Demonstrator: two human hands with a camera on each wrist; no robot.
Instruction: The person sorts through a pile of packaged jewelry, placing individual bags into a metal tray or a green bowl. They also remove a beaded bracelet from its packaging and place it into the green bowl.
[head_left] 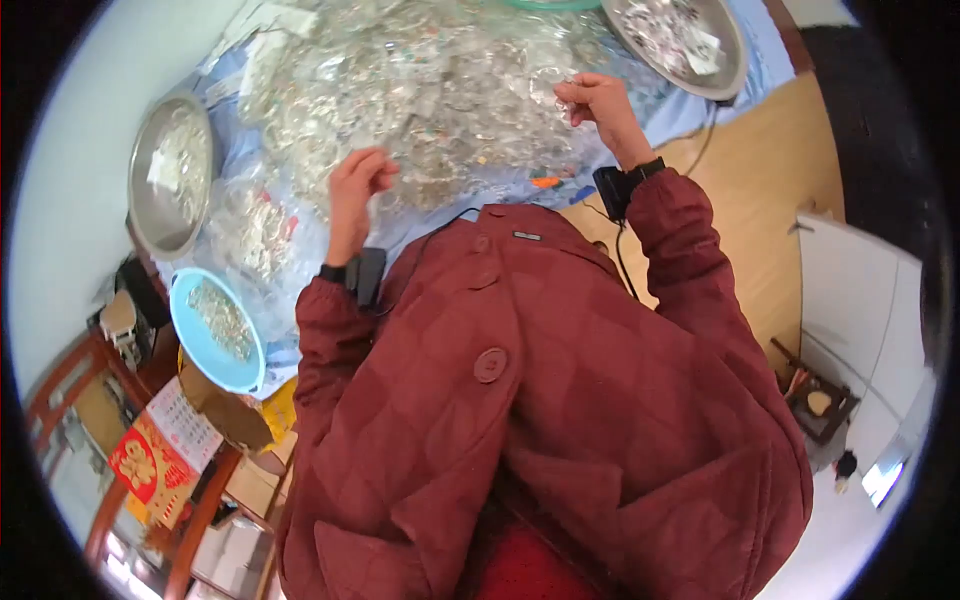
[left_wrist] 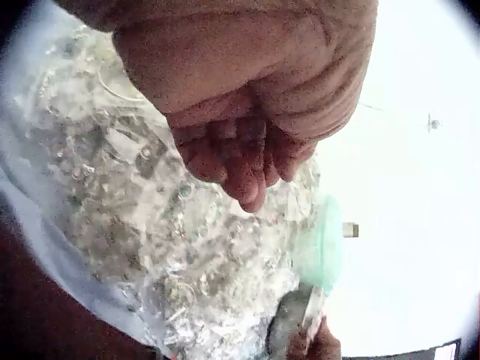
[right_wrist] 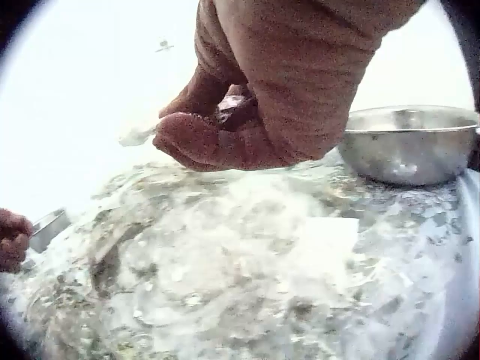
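Observation:
A wide heap of small clear plastic packets (head_left: 440,110) covers the blue sheet in front of me. Above its right part, my right hand (head_left: 603,105) pinches a small clear plastic packet (right_wrist: 139,135) between thumb and fingertips. Something small and shiny (right_wrist: 235,105) shows inside the curl of that hand in the right wrist view. My left hand (head_left: 358,190) hovers over the near left part of the heap. Its fingers (left_wrist: 244,176) hang loosely bent, and nothing shows in them in the left wrist view.
Metal basins stand at the left (head_left: 140,200) and the far right (head_left: 735,75), both with small pieces inside. A light blue basin (head_left: 180,310) sits nearer on the left. A green basin (left_wrist: 330,247) lies beyond the heap. An orange piece (head_left: 545,182) lies at the near edge.

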